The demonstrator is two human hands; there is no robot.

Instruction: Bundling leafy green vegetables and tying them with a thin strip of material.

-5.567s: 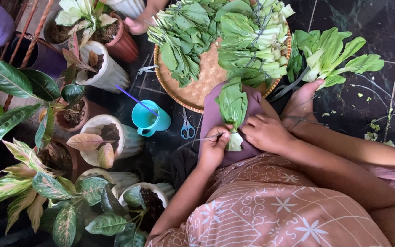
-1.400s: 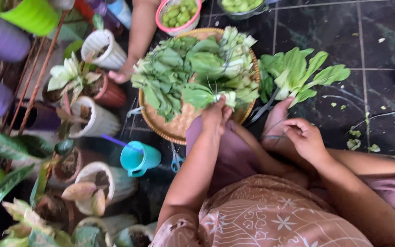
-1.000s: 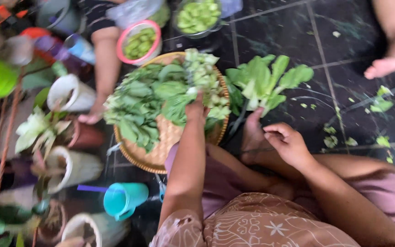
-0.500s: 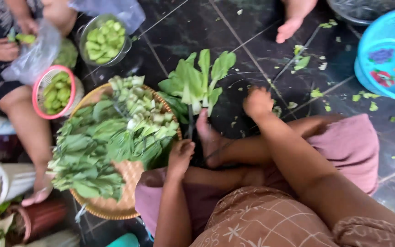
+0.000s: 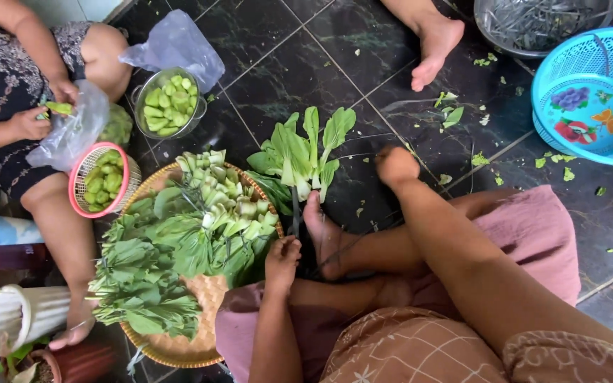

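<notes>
1. Now my left hand [image 5: 282,257] sits at the right edge of the woven tray [image 5: 179,347], fingers curled against the greens [image 5: 172,255] piled there; whether that grip has closed on a stalk I cannot tell.
2. My right hand [image 5: 395,165] is out over the dark tiled floor [image 5: 335,50], clenched into a loose fist, and I cannot see anything in it.
3. Between my two hands a loose bunch of bok choy [image 5: 299,152] lies on the floor, just beside the tray's rim and near my foot [image 5: 324,234].
4. Across the tray another person's hands [image 5: 44,113] hold a clear plastic bag [image 5: 72,131].
5. Beside that person stand a pink basket [image 5: 79,198] and a metal bowl [image 5: 172,106], both holding cut green pieces.
6. A blue plastic basket [image 5: 590,99] sits on the floor at my far right.
</notes>
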